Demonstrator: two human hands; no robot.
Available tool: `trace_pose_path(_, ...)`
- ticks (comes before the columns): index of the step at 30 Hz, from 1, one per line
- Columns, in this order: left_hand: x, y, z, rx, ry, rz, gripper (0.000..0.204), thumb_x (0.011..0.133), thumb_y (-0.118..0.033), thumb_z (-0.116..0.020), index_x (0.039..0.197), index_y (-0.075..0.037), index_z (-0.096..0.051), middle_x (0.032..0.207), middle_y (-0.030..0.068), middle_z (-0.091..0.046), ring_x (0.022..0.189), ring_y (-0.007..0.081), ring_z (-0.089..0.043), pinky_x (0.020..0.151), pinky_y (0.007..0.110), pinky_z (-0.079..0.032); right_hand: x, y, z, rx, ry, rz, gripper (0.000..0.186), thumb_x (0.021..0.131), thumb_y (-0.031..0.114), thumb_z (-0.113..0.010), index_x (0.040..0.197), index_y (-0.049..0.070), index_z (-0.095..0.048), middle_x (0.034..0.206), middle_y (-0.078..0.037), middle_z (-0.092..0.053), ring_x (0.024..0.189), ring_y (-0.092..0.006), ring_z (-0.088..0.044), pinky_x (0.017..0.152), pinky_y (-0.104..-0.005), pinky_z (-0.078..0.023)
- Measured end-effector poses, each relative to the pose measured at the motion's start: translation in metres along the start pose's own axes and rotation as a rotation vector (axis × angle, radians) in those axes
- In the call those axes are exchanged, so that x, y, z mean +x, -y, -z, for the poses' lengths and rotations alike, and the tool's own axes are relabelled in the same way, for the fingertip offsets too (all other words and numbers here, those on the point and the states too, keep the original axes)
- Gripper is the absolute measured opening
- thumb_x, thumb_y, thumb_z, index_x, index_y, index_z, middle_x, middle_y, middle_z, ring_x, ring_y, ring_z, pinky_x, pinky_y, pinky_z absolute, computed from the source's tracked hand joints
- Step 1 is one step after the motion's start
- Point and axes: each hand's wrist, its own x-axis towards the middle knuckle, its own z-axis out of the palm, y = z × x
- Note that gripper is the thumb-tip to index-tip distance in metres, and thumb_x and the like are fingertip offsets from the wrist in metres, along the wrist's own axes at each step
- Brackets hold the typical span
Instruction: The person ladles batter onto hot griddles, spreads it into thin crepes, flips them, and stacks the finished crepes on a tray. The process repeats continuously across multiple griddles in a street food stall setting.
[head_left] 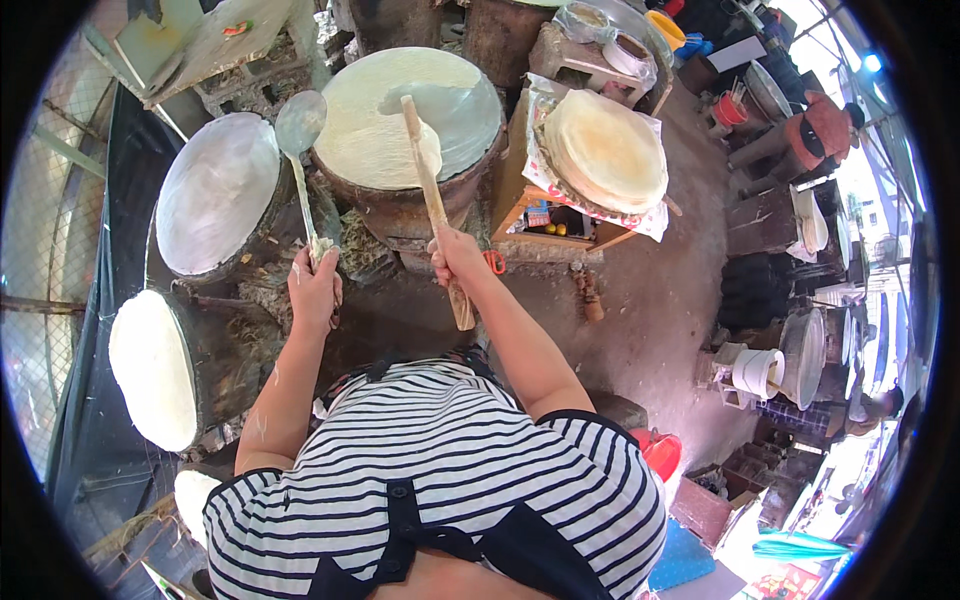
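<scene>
Batter [357, 112] part-hidden by paddle [426, 180] gripped in R hand [457, 257]; L hand [315, 293] clenched on ladle [299, 130].

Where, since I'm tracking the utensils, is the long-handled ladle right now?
In the head view, the ladle is left of centre, held in the left hand, its round end between the greyish-white griddle and the cream-topped stove.

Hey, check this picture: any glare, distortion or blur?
Head view: glare washes out parts of the right side; head view: fisheye bending, with black around a round image; head view: ladle and paddle look fairly sharp, while the leftmost white disc looks nearly blown out.
</scene>
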Motion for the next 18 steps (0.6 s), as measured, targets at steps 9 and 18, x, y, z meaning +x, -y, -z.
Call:
trace_pose_path(9,-0.011,-0.007,-0.04,0.061,-0.018,-0.015,0.017,0.087,-0.017,-0.059,0.094,-0.003,-0.052,0.054,-0.0013,-0.044,0.037,0.0072,-0.041,0.034,0.023,-0.032,0.059,-0.047,0.019,-0.988,0.013,0.733,0.024,0.084,0.017,-0.044,0.079,-0.003,-0.056,0.063,-0.017,-0.06,0.047,-0.0283,-0.06,0.045,-0.0432,-0.048)
trace_pose_path(18,-0.011,-0.014,-0.089,0.075,-0.028,-0.014,0.016,0.087,-0.017,-0.059,0.089,-0.003,-0.05,0.059,-0.0003,-0.047,0.038,0.007,-0.041,0.034,0.023,-0.032,0.014,0.023,0.074,-0.232,0.084,0.09,0.052,0.093,0.044,-0.038,0.072,-0.001,-0.054,0.052,-0.005,-0.048,0.034,-0.0159,-0.044,0.032,-0.0299,-0.037)
